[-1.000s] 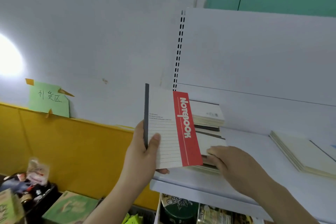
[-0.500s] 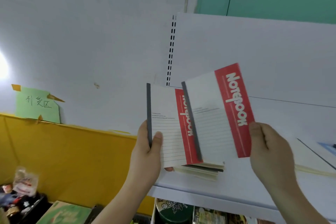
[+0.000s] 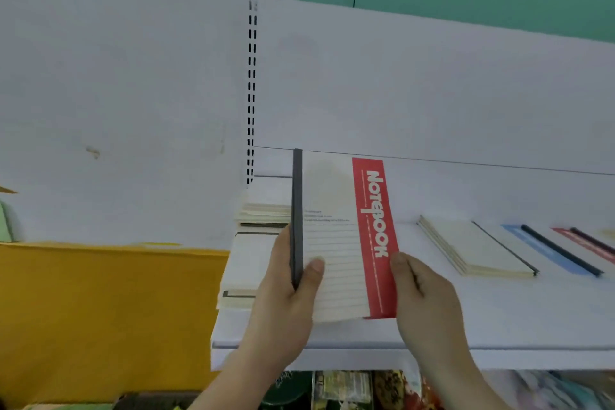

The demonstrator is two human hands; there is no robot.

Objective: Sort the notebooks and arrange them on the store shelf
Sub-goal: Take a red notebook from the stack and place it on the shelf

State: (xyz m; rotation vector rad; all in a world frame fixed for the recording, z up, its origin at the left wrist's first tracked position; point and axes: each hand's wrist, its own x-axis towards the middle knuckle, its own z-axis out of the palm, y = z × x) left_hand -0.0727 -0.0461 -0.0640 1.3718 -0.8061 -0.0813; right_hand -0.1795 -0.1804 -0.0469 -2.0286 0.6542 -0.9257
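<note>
Red notebooks (image 3: 346, 236) now merged, both hands' grip

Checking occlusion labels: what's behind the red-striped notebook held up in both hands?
Behind the red-striped notebook, gripped by the left hand and right hand, the left part of a cream notebook stack shows on the white shelf. The stack's right part is covered.

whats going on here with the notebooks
A person is sorting notebooks at a white store shelf. Both hands hold red-striped notebooks upright: the left hand grips the dark spine, the right hand holds the red edge. A mixed pile lies behind to the left; sorted stacks lie flat to the right.
</note>
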